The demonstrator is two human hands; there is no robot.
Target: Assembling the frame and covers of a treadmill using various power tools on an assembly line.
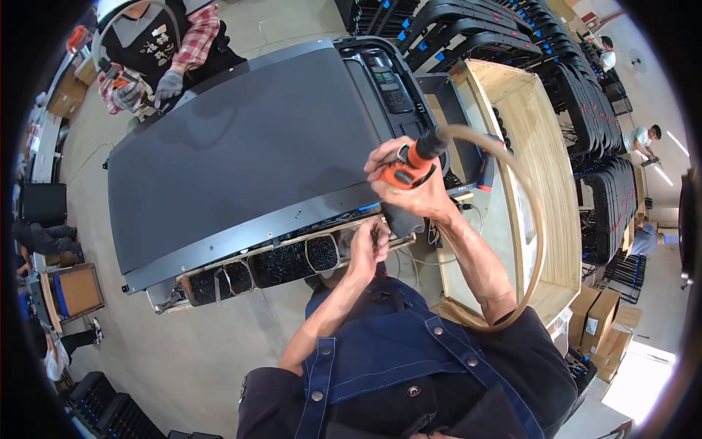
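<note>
My right hand (424, 203) is wrapped round an orange and black air screwdriver (404, 174), raised over the right end of a treadmill deck (135, 252) with a black belt (248, 139). A tan air hose (540, 212) runs from the driver and loops back past my right forearm. At the deck's near edge, my left hand (363, 250) has its fingers curled together; whatever they may hold is too small to make out. Just left of it, dark screws fill a row of bins, the nearest a small bin (322, 252) beside a wider bin (280, 265).
Across the deck a co-worker's gloved hand (170, 84) rests near its far edge, the other holding an orange driver (121, 76). To my right stands a wooden crate (548, 146). Black frames (596, 110) are stacked behind it. Cardboard boxes (603, 329) sit at lower right.
</note>
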